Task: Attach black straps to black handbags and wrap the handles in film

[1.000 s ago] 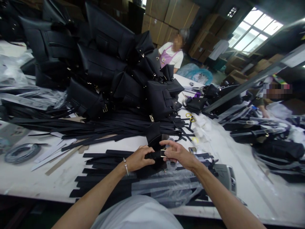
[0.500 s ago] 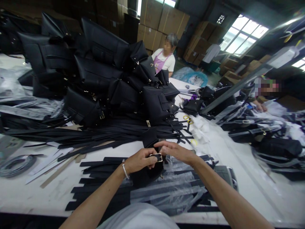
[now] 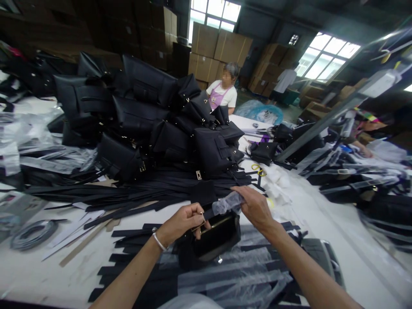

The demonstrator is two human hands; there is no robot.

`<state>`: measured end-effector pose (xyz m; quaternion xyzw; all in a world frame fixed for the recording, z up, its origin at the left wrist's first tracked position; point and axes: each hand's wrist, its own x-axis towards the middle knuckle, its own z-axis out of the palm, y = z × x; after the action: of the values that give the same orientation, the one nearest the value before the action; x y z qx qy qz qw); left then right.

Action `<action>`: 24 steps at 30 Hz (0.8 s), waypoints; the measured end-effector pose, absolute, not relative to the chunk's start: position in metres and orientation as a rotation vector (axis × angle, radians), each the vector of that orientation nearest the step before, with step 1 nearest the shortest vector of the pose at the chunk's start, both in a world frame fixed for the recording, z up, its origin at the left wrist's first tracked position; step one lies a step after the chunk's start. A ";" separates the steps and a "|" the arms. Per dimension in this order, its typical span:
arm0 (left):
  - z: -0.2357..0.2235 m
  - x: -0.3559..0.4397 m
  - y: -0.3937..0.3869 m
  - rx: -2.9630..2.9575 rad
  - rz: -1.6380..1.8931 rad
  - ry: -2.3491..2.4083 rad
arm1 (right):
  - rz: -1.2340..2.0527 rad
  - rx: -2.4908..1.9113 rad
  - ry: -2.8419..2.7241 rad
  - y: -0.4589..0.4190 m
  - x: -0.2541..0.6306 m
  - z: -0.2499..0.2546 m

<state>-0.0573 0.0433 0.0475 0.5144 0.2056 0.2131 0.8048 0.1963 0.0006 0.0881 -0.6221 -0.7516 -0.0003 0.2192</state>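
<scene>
Currently, your left hand (image 3: 184, 222) is closed with its fingers around a gold buckle (image 3: 202, 218), and your right hand (image 3: 256, 207) is gripping the plastic-wrapped part of a black strap (image 3: 228, 203). This strap is stretched between your two hands, just above an open black bag (image 3: 189, 254). The bag is in the near middle of the white table (image 3: 310, 208), and it lies upon black strips (image 3: 128, 233). Beyond it, at the far side, many black bags (image 3: 144, 113) are heaped. On the left you have a grey coil (image 3: 19, 241); behind the heap is a person in a purple apron (image 3: 217, 98).
</scene>
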 end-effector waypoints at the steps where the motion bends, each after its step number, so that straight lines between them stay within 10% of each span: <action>1: 0.051 -0.054 0.044 1.098 0.447 0.431 | -0.034 -1.690 -2.053 0.003 0.198 0.097; 24: 0.041 -0.034 0.056 1.332 0.786 0.714 | 0.179 -1.891 -1.876 0.018 0.202 0.076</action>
<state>-0.0343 0.0563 0.0409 0.5884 0.3153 0.3473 0.6586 0.2021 0.0184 0.0757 -0.6888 -0.6832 0.0652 0.2337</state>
